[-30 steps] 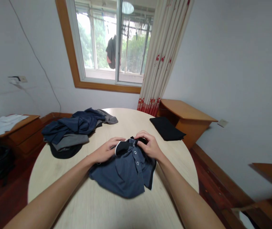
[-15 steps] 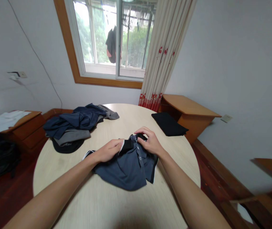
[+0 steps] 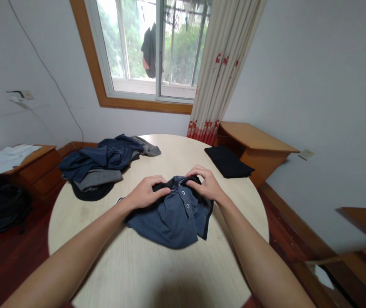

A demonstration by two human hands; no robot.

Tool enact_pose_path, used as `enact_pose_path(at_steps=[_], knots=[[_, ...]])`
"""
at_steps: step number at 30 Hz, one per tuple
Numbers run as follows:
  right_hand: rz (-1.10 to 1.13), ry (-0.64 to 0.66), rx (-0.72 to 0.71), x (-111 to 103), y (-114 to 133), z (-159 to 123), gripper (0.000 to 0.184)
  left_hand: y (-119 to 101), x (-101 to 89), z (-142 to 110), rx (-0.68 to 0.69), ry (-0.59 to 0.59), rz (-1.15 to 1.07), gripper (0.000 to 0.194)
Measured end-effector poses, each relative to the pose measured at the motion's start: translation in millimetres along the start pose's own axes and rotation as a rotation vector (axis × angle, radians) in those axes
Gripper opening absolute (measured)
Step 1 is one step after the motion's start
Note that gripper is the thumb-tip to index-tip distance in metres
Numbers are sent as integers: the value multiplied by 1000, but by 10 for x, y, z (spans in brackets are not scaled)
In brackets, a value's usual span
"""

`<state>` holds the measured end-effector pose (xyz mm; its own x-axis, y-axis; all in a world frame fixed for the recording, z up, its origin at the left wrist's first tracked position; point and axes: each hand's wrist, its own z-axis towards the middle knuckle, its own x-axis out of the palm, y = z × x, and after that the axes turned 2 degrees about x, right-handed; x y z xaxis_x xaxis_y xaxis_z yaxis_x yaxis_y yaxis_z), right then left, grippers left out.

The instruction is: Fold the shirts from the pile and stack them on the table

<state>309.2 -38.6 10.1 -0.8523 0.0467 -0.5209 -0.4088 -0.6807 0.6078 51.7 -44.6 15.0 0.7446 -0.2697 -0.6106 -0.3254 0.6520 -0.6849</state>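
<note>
A dark blue-grey polo shirt [image 3: 173,226] with a buttoned placket, black parts and white edging lies bunched on the round table [image 3: 131,273]. My left hand [image 3: 149,191] grips the black collar area at the shirt's upper left, thumb on top and fingers behind the cloth. On the other side of the placket, my right hand [image 3: 205,183] pinches the collar between thumb and fingers. Round white-rimmed buttons run down the front below the hands. Part of the collar is hidden by my fingers.
A pile of navy and grey clothes [image 3: 102,156] lies at the table's far left. A folded black garment [image 3: 228,161] rests near the right edge, beside a wooden desk [image 3: 256,139]. Behind stand a window and a curtain [image 3: 224,64]. A black bag [image 3: 0,209] sits at left.
My left hand has shifted its grip up and inward; its thumb now presses near the placket, folding the black collar flap away. My right hand stays on the collar. The view tilts slightly down.
</note>
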Motion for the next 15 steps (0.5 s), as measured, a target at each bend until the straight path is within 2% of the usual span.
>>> enact_pose_path(at_steps=[7, 12, 15], knots=[[52, 78, 53, -67, 54, 0, 26, 22, -57, 2, -46, -131, 67, 31], [52, 74, 73, -69, 89, -5, 32, 84, -124, 2, -102, -153, 146, 35], [58, 73, 72, -43, 91, -8, 32, 104, -147, 3, -59, -126, 120, 36]])
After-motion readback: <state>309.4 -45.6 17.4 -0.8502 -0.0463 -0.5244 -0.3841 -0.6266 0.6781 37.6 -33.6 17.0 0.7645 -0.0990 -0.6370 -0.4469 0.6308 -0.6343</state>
